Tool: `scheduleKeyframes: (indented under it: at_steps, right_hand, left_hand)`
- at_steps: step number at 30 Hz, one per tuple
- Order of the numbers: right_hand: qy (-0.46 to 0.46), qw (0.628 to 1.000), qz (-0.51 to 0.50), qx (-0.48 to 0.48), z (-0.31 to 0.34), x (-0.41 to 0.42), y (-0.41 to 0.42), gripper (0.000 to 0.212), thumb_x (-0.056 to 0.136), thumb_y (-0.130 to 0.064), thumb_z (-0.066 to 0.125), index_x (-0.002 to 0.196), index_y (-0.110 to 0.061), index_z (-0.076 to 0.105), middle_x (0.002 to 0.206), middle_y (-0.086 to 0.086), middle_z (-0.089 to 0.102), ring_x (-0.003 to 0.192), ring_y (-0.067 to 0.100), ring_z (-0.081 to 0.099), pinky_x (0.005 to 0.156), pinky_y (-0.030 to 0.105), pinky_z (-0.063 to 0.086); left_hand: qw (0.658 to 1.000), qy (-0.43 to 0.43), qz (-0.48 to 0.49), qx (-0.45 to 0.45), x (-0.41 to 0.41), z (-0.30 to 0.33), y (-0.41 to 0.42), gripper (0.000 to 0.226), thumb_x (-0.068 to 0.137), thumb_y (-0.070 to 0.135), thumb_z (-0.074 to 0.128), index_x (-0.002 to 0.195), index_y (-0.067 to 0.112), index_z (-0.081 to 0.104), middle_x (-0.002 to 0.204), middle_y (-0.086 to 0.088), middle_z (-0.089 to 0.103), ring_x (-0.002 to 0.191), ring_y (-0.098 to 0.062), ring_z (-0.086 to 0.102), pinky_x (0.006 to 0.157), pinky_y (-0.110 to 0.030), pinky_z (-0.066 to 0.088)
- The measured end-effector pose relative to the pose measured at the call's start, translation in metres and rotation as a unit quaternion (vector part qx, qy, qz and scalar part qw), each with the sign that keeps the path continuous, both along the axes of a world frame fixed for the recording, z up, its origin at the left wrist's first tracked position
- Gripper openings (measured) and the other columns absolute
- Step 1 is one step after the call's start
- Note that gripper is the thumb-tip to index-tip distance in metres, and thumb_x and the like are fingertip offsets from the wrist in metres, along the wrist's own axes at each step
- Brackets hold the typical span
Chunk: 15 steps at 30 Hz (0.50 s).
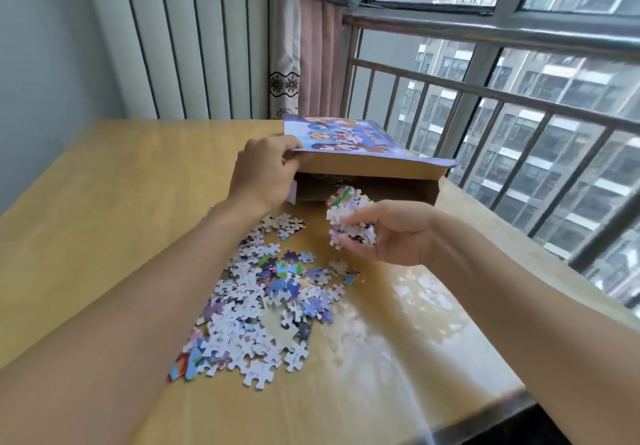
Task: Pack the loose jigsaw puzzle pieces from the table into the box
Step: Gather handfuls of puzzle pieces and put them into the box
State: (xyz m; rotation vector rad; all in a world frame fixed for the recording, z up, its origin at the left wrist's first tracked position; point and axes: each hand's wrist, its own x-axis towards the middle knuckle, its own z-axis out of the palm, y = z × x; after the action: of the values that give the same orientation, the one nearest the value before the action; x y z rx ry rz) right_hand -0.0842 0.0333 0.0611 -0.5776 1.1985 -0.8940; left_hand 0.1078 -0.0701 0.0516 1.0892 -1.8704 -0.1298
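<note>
Well short of done. Left hand [265, 171] at the box [367, 167], fingers curled round the near corner of the lifted lid [346, 138], propping it open. Most pieces [263, 302] lay loose in 1 wide heap on the table [104, 202], near the box mouth. Right hand [381, 233] just before the opening, fingers and thumb pinched round a handful of pieces [349, 216], not yet inside. Box interior dark and mostly hidden; possibly some pieces already within. Far side of box cut off by lid.
</note>
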Motion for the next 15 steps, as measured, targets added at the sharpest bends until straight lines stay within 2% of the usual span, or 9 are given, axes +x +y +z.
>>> scheduleKeyframes:
  at_steps: [3, 6, 10, 13, 15]
  right_hand:
    - [-0.005, 0.999, -0.039, 0.021, 0.0, 0.003, -0.012, 0.026, 0.083, 0.008, 0.073, 0.106, 0.001, 0.063, 0.122, 0.023, 0.064, 0.079, 0.032, 0.074, 0.062, 0.031, 0.062]
    - [-0.041, 0.996, -0.076, 0.018, 0.002, 0.004, -0.02, 0.038, 0.077, 0.009, 0.076, 0.113, 0.001, 0.065, 0.12, 0.024, 0.064, 0.078, 0.033, 0.074, 0.061, 0.032, 0.061]
    - [-0.066, 0.991, -0.117, 0.011, 0.014, 0.005, -0.033, 0.03, 0.082, 0.007, 0.074, 0.11, 0.004, 0.064, 0.112, 0.024, 0.066, 0.073, 0.032, 0.072, 0.06, 0.033, 0.062]
    - [-0.072, 0.988, -0.134, -0.003, 0.025, 0.009, -0.044, 0.023, 0.086, 0.004, 0.072, 0.107, 0.006, 0.064, 0.107, 0.022, 0.068, 0.084, 0.029, 0.07, 0.064, 0.033, 0.063]
    - [-0.071, 0.988, -0.138, -0.021, 0.032, 0.014, -0.048, 0.024, 0.087, 0.005, 0.07, 0.109, 0.007, 0.061, 0.113, 0.024, 0.066, 0.094, 0.032, 0.068, 0.069, 0.036, 0.063]
  left_hand:
    - [1.0, 0.016, 0.007, -0.013, 0.001, 0.007, 0.002, 0.019, 0.093, 0.029, 0.064, 0.105, 0.021, 0.076, 0.093, -0.003, 0.075, 0.08, -0.024, 0.067, 0.073, -0.035, 0.053]
    - [0.999, 0.027, -0.004, -0.019, 0.001, 0.011, 0.006, 0.018, 0.093, 0.029, 0.067, 0.104, 0.019, 0.077, 0.091, -0.004, 0.075, 0.077, -0.024, 0.067, 0.071, -0.036, 0.054]
    - [0.999, 0.036, -0.002, -0.025, 0.001, 0.015, 0.009, 0.016, 0.092, 0.028, 0.068, 0.101, 0.019, 0.077, 0.088, -0.004, 0.075, 0.076, -0.024, 0.066, 0.069, -0.033, 0.053]
    - [0.998, 0.047, -0.011, -0.028, 0.001, 0.021, 0.009, 0.013, 0.091, 0.028, 0.068, 0.098, 0.022, 0.078, 0.088, -0.001, 0.075, 0.075, -0.022, 0.067, 0.067, -0.032, 0.053]
    - [0.998, 0.059, -0.012, -0.019, 0.004, 0.022, 0.007, 0.012, 0.09, 0.027, 0.069, 0.098, 0.023, 0.078, 0.09, 0.001, 0.075, 0.074, -0.02, 0.067, 0.069, -0.033, 0.054]
